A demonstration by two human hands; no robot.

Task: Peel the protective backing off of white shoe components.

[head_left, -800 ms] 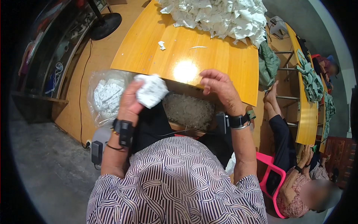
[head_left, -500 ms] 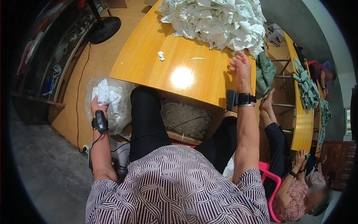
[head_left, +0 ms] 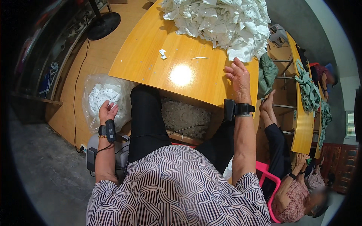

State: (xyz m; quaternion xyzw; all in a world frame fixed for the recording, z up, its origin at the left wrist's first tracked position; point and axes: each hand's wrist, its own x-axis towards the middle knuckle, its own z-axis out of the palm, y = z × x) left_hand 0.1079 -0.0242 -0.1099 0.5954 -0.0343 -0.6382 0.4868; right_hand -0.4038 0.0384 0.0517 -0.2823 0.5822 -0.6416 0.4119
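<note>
R hand (head_left: 238,77) is hanging over the table (head_left: 147,52), fingers loosely apart & bent, w/ nothing visibly in its grip; fingertips are sitting right at the near edge of a white sheet (head_left: 242,54), touching or not, can't tell. The white pile (head_left: 215,22) is heaping up just beyond. L hand (head_left: 108,112) is hovering at the clear bag (head_left: 122,116), palm up, fingers half-curled & slack, apparently holding nothing; speckled pcs (head_left: 98,97) are lying just past its fingertips.

For a clean lift, R thumb & index should prob. be pinching one loose corner only & easing it sideways, as overlapping layers are likely to be dragging along. L fingers are best keeping off the bag rim; film could be snagging.

Materials: pile pcs are looking thin, matte, crumpled, w/ jagged corners; cloth or paper, can't tell. Bag is crinkling, see-thru. Tabletop is shining, smooth, wood-look. Left of R hand, a small scrap (head_left: 162,54) & a thin strip (head_left: 200,58) are lying flat. Right of it, green cloth (head_left: 267,73) is drooping in soft folds.
</note>
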